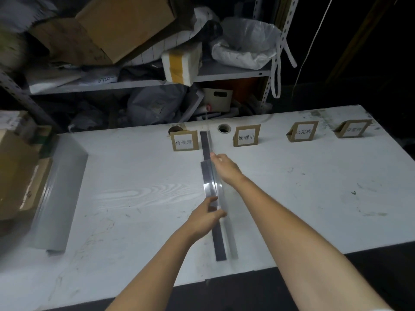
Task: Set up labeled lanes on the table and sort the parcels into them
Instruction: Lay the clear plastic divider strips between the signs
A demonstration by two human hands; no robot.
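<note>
Head view of the white table point(134, 176). A clear strip point(211, 186) lay on top of a dark strip point(220, 245), and both shared one long axis running away from the person, from near the front edge of the table towards its far edge, with the far end leaning slightly to the left. The left hand point(205, 217) pinched the clear strip between thumb and curled fingers at about mid-length. The right hand point(224, 168), farther out along the same line, touched the strip with its back to the camera; its fingertips were hidden, so whether it gripped or merely pressed could not be told. Beyond the right hand the dark strip continued between the first label stand point(184, 141), to that hand's left, and the second label stand point(246, 136), to its right. A third label stand point(303, 131) and a fourth label stand point(352, 129) stood farther off to the right of both hands; the print on the fourth was too blurred to read. Below the left hand the clear strip's edges were faint against the table, and its near end was hard to make out. Well to the left of the left hand lay a grey rolled sheet point(60, 194), just beside cardboard boxes point(15, 167) that were cut off by the frame edge. Both forearms were cut off at the bottom edge.
</note>
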